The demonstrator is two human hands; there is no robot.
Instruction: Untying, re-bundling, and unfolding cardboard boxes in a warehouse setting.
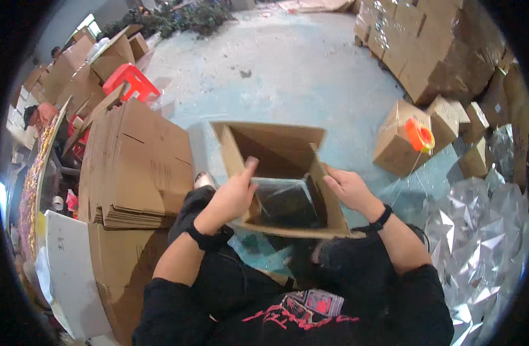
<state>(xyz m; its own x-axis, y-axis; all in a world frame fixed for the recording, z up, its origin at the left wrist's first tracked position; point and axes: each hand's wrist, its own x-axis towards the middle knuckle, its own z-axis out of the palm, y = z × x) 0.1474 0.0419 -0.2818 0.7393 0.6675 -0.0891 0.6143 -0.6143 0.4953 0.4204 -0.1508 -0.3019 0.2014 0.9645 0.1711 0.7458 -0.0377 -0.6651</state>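
In front of me I hold a brown cardboard box (pixel 276 150) with its top open and its flaps standing up. My left hand (pixel 232 199) grips the left wall, thumb pointing up along the inside. The right hand (pixel 351 189) is closed over the upper edge of the opposite wall, its fingers partly hidden behind the cardboard. Down inside the box shows a dark area with pale, shiny edges; whether this is a bottom or a view through it, I cannot tell. Dark bands circle both my wrists.
Flattened cartons (pixel 140 167) are stacked close on my left, beside a white panel (pixel 74 271). A red plastic stool (pixel 131 83) stands beyond. At right are an orange tape dispenser (pixel 419 135) on a carton (pixel 397 153), shiny silver pieces (pixel 472 242) and wrapped cartons (pixel 432 46). A person (pixel 42 115) sits far left.
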